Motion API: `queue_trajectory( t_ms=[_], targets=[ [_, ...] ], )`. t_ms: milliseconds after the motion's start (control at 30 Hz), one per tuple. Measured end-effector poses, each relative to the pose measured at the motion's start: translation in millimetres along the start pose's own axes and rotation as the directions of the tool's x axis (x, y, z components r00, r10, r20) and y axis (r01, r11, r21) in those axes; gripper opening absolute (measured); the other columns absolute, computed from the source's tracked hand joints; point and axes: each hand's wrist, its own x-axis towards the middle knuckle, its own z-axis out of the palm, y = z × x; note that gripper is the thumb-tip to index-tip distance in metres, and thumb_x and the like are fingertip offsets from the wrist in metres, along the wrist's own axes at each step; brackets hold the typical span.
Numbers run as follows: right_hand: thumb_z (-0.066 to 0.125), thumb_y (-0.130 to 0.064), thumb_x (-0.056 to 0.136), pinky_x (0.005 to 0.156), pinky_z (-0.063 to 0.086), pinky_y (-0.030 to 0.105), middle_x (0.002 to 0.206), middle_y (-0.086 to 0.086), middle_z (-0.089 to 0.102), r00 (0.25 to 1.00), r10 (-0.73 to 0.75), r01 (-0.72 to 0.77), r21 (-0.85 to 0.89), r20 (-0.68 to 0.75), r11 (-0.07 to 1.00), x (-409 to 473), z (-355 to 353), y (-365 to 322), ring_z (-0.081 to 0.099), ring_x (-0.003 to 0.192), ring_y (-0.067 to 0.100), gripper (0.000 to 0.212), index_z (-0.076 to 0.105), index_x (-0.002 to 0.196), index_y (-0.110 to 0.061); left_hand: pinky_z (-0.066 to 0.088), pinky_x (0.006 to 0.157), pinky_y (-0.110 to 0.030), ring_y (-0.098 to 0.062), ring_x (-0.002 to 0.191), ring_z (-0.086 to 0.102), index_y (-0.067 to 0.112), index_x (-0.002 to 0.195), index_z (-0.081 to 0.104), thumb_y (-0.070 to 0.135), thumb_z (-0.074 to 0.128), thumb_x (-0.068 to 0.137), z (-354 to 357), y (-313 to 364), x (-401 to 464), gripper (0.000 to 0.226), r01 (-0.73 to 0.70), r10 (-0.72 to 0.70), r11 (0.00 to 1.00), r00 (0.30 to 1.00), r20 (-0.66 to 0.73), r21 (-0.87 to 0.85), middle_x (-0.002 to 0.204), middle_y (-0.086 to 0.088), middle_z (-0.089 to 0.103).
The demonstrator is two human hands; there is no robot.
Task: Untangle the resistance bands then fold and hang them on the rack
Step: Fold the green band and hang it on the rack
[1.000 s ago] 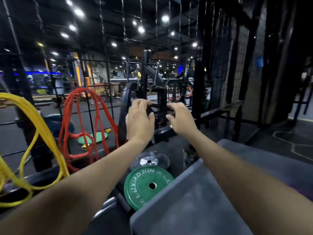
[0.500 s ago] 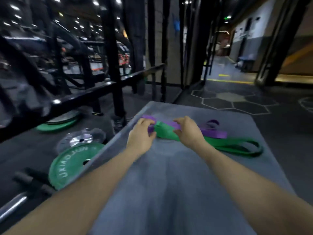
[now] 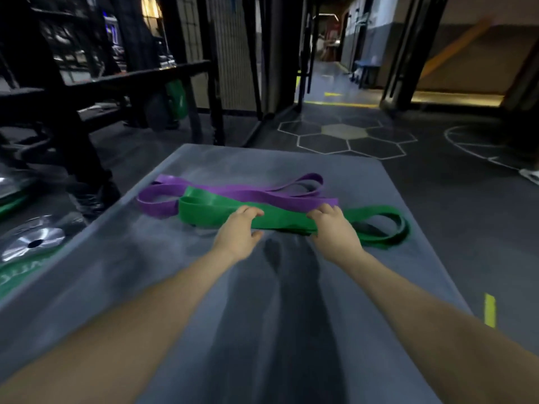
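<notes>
The grey mat (image 3: 262, 330) fills most of the view, a long padded slab running away from the person, with its far edge square to the floor and its near half bare under both forearms. Dark floor (image 3: 437, 199) lies open beyond the far edge and along the right edge, marked with white hexagons (image 3: 347, 137). Along the left edge room is tight: a black rack frame (image 3: 73, 118) stands close by, and a silver weight plate (image 3: 35, 240) and part of a green weight plate (image 3: 17, 278) lie on the floor against that edge.

Across the far half of the mat lie the two bands, touching and overlapping. The purple band (image 3: 233, 193) lies nearer the far edge, its loop end reaching toward the left edge. The green band (image 3: 215, 211) lies just in front of it, folded flat in the middle, its other loop (image 3: 388, 225) spread toward the right edge.

The left hand (image 3: 237, 233) grips the green band, fingers curled over its top and thumb beneath. The right hand (image 3: 332, 228) grips the same band further right, fingers curled over it near where the purple band crosses.

Half a second ago both hands sat closer together at the bands' left end; now they are spread apart along the green band, and the bands lie more stretched out across the mat.
</notes>
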Motion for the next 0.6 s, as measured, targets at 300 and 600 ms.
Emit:
queue_trajectory(
  t_ms=[300, 600],
  targets=[
    [0.053, -0.016, 0.086, 0.101, 0.031, 0.033, 0.124, 0.007, 0.05, 0.99, -0.128, 0.113, -0.238, -0.052, 0.965, 20, 27, 30, 0.044, 0.118, 0.03, 0.041, 0.051, 0.127, -0.011, 0.034, 0.107, -0.036, -0.025, 0.123, 0.046, 0.014, 0.133, 0.048, 0.027, 0.066, 0.084, 38, -12, 43, 0.054, -0.109, 0.099, 0.991, 0.989, 0.11, 0.082, 0.134, -0.006, 0.049],
    [0.051, -0.006, 0.083, 0.077, 0.043, 0.037, 0.109, 0.013, 0.057, 0.987, -0.135, 0.109, -0.246, -0.092, 0.963, 29, 37, 36, 0.055, 0.102, 0.035, 0.034, 0.061, 0.115, -0.009, 0.038, 0.103, -0.034, -0.02, 0.121, 0.045, 0.021, 0.132, 0.049, 0.034, 0.06, 0.088, 36, -17, 55, 0.048, -0.225, 0.201, 0.942, 0.973, 0.115, 0.25, 0.133, 0.003, 0.049]
  ],
)
